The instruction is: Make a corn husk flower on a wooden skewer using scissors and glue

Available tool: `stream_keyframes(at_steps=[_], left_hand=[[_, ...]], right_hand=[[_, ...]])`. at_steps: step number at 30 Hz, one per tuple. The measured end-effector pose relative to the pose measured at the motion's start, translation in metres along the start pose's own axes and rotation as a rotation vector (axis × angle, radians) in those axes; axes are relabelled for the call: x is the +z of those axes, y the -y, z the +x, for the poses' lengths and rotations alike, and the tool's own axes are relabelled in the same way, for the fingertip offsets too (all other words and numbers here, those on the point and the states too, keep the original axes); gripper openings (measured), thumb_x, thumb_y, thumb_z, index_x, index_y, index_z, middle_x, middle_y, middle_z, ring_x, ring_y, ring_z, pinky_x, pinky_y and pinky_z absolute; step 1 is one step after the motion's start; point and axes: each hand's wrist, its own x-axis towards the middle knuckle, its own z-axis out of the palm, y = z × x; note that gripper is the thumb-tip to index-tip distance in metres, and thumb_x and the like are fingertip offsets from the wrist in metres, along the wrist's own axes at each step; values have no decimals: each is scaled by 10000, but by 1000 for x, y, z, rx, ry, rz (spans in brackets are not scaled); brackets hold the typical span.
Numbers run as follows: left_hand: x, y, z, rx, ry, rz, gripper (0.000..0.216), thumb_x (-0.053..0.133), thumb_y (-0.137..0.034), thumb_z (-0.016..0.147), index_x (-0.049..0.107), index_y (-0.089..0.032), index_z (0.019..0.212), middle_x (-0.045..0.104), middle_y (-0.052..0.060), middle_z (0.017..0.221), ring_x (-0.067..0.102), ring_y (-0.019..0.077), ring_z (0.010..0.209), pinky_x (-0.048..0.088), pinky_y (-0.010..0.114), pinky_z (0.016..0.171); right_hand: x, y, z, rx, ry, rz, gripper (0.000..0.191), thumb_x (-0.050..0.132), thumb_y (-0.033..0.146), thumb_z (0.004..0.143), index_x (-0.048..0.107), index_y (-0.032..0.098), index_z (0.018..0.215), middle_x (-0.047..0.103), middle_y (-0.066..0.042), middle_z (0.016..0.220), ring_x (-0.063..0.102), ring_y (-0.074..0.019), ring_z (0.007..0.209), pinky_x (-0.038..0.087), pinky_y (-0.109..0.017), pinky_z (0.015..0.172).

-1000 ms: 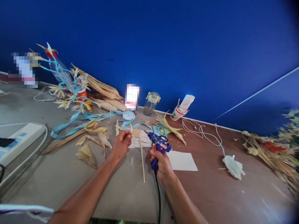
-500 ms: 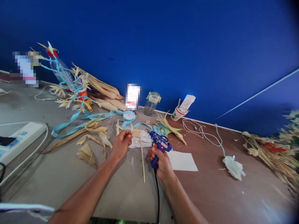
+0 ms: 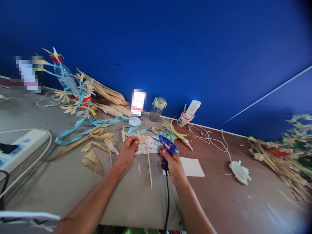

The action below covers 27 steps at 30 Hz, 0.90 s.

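Observation:
My right hand is wrapped round the handle of a blue hot glue gun, its nozzle pointing left toward my other hand. From the handle a black cord hangs toward the table's near edge. My left hand is closed in a pinch on a small pale strip of corn husk, whose tip shows above the fingers. Between the hands a thin wooden stick lies lengthwise. Beneath its far end is a white sheet with several thin dark wires on it.
Corn husks and light blue ribbon lie to the left, near a white power strip. At the back stand a clear jar and a paper cup. A white paper and cables are on the right.
My right hand has drawn the glue gun slightly to the right, and the gun has turned a little. My left hand stays nearly in place, still pinching. The view has shifted slightly.

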Motion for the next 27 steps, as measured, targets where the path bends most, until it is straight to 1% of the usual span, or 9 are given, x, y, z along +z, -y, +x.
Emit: stream_keyframes(at_steps=[3, 6, 8, 11, 14, 18, 23, 25, 27], left_hand=[[1, -2, -2, 4, 17, -41, 126, 604, -244, 688, 544, -167, 767, 487, -45, 639, 398, 51, 481, 295, 197, 475], [2, -4, -3, -5, 25, -99, 141, 615, -248, 683, 544, -164, 772, 498, -41, 647, 399, 46, 478, 293, 197, 477], [2, -5, -3, -18, 33, -142, 148, 615, -248, 676, 544, -161, 772, 499, -42, 647, 397, 43, 470, 294, 198, 477], [3, -6, -4, -40, 64, -181, 156, 617, -247, 666, 539, -157, 767, 494, -46, 649, 400, 37, 460, 297, 199, 477], [3, -7, -5, -63, 95, -194, 167, 624, -249, 664, 537, -156, 772, 495, -47, 651, 410, 37, 460, 307, 198, 483], [3, -10, -6, -77, 97, -203, 173, 640, -247, 663, 543, -154, 772, 503, -41, 649, 424, 41, 470, 324, 198, 490], [2, -12, -3, -76, 87, -250, 172, 656, -234, 653, 545, -153, 757, 488, -45, 635, 375, 24, 436, 287, 192, 460], [2, -12, -3, -68, 80, -266, 156, 647, -223, 662, 542, -154, 754, 492, -43, 644, 361, 19, 432, 280, 192, 457], [3, -12, -3, -70, 79, -276, 142, 641, -214, 672, 542, -153, 755, 498, -39, 651, 361, 18, 434, 278, 190, 458]], right_hand=[[-11, 3, -2, -161, -86, -379, 381, 611, 459, 743, 622, 143, 954, 582, -20, 652, 513, -157, 584, 410, -267, 538], [-25, 3, -9, -366, -169, -681, 333, 605, 380, 740, 612, 155, 986, 632, -81, 853, 575, -213, 759, 461, -321, 680], [-35, -3, -15, -439, -181, -838, 298, 575, 299, 740, 601, 166, 1005, 621, -96, 936, 585, -233, 852, 463, -340, 752], [-52, -19, -22, -396, -188, -1051, 352, 515, 188, 727, 573, 175, 1074, 611, -99, 1008, 591, -237, 880, 456, -340, 749], [-63, -32, -26, -305, -195, -1222, 354, 520, 172, 742, 563, 148, 1092, 600, -122, 1043, 597, -243, 845, 441, -338, 719], [-67, -36, -26, -277, -168, -1298, 329, 571, 217, 759, 587, 151, 1081, 600, -121, 1019, 604, -238, 822, 428, -325, 713], [-71, -24, -26, -279, -103, -1307, 315, 631, 255, 720, 649, 175, 1025, 614, -135, 1034, 602, -269, 872, 425, -360, 750], [-70, -13, -27, -328, -142, -1218, 315, 610, 290, 738, 647, 178, 1030, 618, -135, 1045, 595, -266, 882, 430, -372, 757], [-62, 0, -28, -379, -188, -1029, 360, 563, 343, 776, 613, 178, 1091, 623, -114, 1020, 590, -226, 807, 445, -360, 731]])
